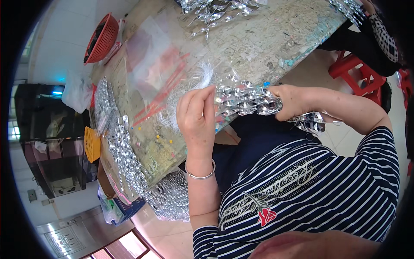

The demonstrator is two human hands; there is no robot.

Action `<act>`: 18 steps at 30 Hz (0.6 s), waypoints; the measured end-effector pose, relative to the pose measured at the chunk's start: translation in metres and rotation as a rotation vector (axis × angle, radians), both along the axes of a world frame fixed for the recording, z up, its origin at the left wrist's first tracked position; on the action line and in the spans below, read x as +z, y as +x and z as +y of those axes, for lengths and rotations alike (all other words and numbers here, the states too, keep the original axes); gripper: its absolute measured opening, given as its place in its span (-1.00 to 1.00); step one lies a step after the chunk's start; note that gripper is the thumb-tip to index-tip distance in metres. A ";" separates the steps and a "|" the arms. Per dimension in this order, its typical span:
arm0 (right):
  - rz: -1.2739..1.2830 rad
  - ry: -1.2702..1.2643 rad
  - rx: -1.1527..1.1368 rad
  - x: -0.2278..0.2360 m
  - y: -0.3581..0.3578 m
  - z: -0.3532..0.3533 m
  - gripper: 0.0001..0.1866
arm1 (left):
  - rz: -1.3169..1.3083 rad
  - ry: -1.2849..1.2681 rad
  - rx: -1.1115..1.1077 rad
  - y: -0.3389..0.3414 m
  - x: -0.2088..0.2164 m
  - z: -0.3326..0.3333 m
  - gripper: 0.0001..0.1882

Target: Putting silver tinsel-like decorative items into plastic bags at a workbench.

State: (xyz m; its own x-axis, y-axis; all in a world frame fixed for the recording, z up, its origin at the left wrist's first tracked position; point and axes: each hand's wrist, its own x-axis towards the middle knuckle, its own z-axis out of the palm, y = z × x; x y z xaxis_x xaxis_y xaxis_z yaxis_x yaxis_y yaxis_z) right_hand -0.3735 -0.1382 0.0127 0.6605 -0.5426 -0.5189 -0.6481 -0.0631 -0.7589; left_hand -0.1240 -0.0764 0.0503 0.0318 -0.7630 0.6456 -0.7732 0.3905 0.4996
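Note:
A bundle of silver twisted foil strands (243,101) stretches between my hands over the near table edge. My right hand (291,101) is closed around its right end, and loose foil tails hang below that wrist. At the bundle's left end my left hand (194,112) is raised, with its fingers pinched together. What they pinch is too small to make out. A tangle of fine white thread (174,105) lies on the table just beyond my left hand.
More silver foil strands (123,151) drape over the table's left side. Clear plastic sheets and red strips (166,84) lie on the worn tabletop (246,47). A red basket (103,39) and a yellow basket (92,144) stand at left. Another person's patterned sleeve (384,36) and red stools (355,75) are at right.

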 end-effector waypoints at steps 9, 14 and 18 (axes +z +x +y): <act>-0.073 0.268 -0.094 0.009 0.002 -0.002 -0.49 | -0.057 -0.055 0.011 -0.001 -0.005 0.003 -0.83; -0.176 0.336 -0.113 -0.001 0.008 -0.008 -0.56 | -0.076 -0.098 -0.003 -0.016 -0.012 0.001 -0.78; -0.201 0.316 -0.126 0.008 0.021 -0.012 -0.64 | -0.055 -0.103 0.015 -0.027 -0.011 -0.006 -0.78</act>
State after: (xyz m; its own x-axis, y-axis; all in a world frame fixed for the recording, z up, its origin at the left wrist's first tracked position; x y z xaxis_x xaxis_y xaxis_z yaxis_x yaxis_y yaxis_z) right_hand -0.3530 -0.1501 0.0203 0.7044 -0.4603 -0.5403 -0.4720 0.2648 -0.8409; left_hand -0.1509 -0.0821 0.0389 0.0054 -0.6925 0.7214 -0.8043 0.4257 0.4146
